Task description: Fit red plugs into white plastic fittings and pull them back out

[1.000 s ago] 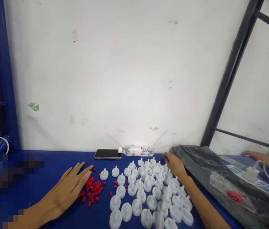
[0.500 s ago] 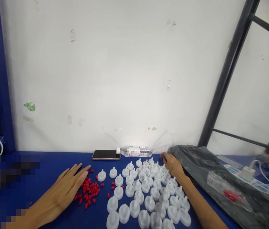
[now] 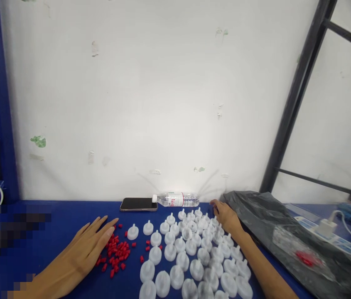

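Note:
My left hand [image 3: 89, 247] lies flat on the blue table, fingers spread, palm down, holding nothing. Its thumb side borders a pile of small red caps [image 3: 117, 251], a few of which lie partly under or beside it. Many white round pieces with upright stems [image 3: 177, 276] cover the middle of the table. My right hand [image 3: 225, 215] rests at the back right edge of these pieces, its fingers curled; whether anything is under the fingers cannot be seen.
A black phone [image 3: 138, 204] and a clear bottle [image 3: 177, 199] lie along the white wall. On the right are a grey plastic bag [image 3: 256, 207], a clear bag with red pieces [image 3: 303, 253], and a power strip with a white plug [image 3: 326, 227].
Both hands stay in place. The view has shifted very slightly, and a person's hand at the far right edge is no longer seen.

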A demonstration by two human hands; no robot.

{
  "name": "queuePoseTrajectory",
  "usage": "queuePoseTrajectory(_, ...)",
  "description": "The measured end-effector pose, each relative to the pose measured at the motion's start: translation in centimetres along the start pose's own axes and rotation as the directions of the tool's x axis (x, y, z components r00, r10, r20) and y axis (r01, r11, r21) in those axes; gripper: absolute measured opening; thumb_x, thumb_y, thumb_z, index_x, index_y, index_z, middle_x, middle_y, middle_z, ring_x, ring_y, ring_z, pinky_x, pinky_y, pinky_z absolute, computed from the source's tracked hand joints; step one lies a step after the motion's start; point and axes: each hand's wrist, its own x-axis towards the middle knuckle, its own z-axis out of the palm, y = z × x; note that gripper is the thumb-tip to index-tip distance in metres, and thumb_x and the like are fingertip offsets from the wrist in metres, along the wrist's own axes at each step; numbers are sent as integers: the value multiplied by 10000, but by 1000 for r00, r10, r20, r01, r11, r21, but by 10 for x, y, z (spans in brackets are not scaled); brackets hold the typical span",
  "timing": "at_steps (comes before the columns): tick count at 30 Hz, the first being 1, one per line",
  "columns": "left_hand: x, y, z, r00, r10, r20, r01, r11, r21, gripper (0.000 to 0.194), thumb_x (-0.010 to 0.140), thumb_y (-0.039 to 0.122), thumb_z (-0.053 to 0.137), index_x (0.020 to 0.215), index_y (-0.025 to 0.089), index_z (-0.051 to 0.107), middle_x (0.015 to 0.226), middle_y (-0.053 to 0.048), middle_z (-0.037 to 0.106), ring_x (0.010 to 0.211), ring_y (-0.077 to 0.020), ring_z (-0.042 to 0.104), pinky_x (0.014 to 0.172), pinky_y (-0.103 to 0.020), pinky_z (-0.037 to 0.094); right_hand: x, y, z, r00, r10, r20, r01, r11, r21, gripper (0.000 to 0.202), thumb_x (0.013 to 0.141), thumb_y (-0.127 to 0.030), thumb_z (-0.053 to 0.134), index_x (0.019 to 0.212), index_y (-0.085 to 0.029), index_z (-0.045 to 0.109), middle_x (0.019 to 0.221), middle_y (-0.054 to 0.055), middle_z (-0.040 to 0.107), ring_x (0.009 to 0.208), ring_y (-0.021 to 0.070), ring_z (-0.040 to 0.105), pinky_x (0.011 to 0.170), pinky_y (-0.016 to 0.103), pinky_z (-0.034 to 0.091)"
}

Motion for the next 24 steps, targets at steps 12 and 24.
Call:
queuePoseTrajectory(12,1,8,-8,994,-86,68,91,993,-77,700,1134,654,174,1641,346,545,1722,-34,537,1690,-331,301,1396,-641,206,1,2,1,1000,-13,29,14,1000,-20,334,1064,-405,716,1338,-217,695,1362,89,723,1168,253,729,1001,486,641)
queuePoseTrajectory(24,1,6,-6,998,-37,49,40,997,-64,657,1150,576,199,1650,315,537,1714,-47,545,1682,-350,322,1386,-652,234,0,1,0,1000,-9,29,10,1000,-16,327,1062,-402,718,1333,-219,698,1372,90,720,1186,257,724,1008,487,639)
